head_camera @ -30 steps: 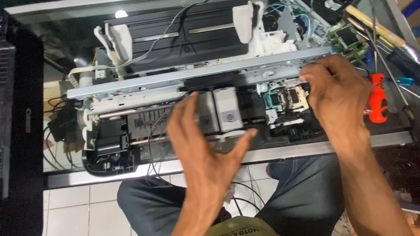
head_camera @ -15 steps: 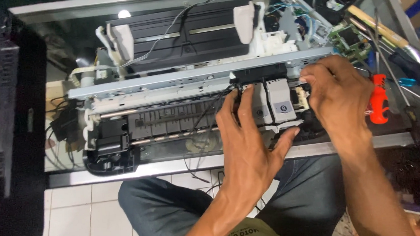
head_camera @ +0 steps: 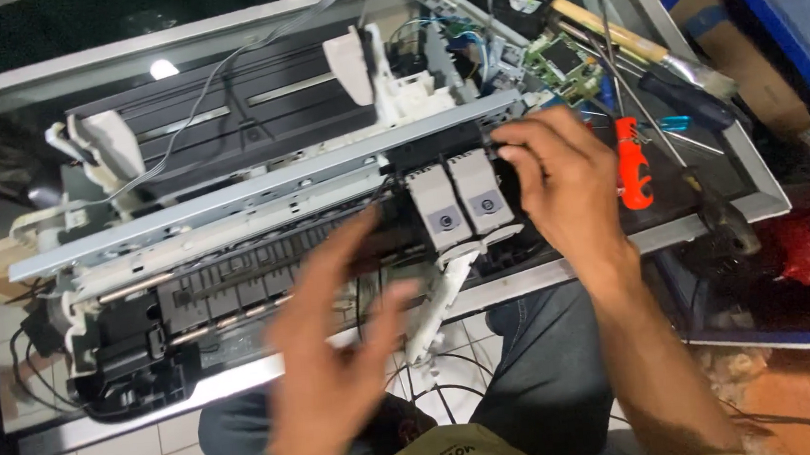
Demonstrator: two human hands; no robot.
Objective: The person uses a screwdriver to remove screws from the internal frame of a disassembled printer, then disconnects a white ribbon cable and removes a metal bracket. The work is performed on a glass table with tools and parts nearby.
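Head view: opened printer (head_camera: 260, 220) lying across glass bench (head_camera: 712, 213). Two grey cartridges (head_camera: 461, 199) seated in carriage right of centre, under metal rail (head_camera: 258, 193). Right hand (head_camera: 566, 186) resting against carriage's right side, fingers curled on it. Left hand (head_camera: 333, 358) blurred, open, fingers spread, near printer's front edge, holding nothing. Red screwdriver (head_camera: 631, 166) just right of right hand.
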